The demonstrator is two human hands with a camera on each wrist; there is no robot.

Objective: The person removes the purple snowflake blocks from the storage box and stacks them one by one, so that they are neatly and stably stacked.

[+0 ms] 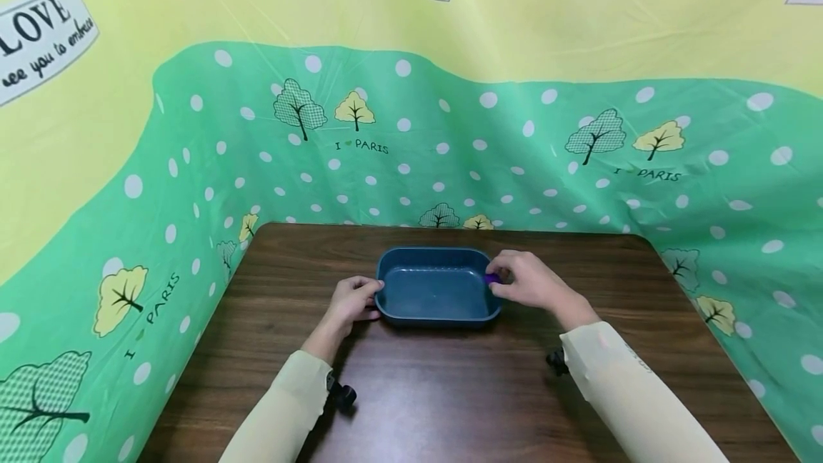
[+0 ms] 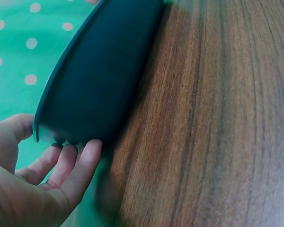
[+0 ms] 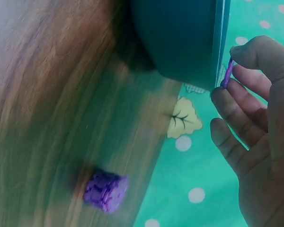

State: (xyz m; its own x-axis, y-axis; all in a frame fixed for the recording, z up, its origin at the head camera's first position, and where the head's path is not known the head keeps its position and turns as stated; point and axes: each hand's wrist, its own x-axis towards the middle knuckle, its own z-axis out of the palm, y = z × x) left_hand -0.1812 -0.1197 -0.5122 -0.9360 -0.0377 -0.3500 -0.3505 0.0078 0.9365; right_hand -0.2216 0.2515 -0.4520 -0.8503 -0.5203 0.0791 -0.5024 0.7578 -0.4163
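1. Head view showed the brown wooden table [image 1: 450,391], walled round by a green dotted cloth [image 1: 579,163].
2. A dark blue tray [image 1: 437,288] sat mid-table; it looked stiff, light and smooth, best taken by its rim at the short ends.
3. The left hand [image 1: 355,300] steadied its left end, fingers [image 2: 80,165] relaxed against the wall.
4. The right hand [image 1: 530,283] pinched a small purple piece [image 3: 226,74] at the right rim.
5. A purple lump [image 3: 105,190], probably soft, lay on the table.
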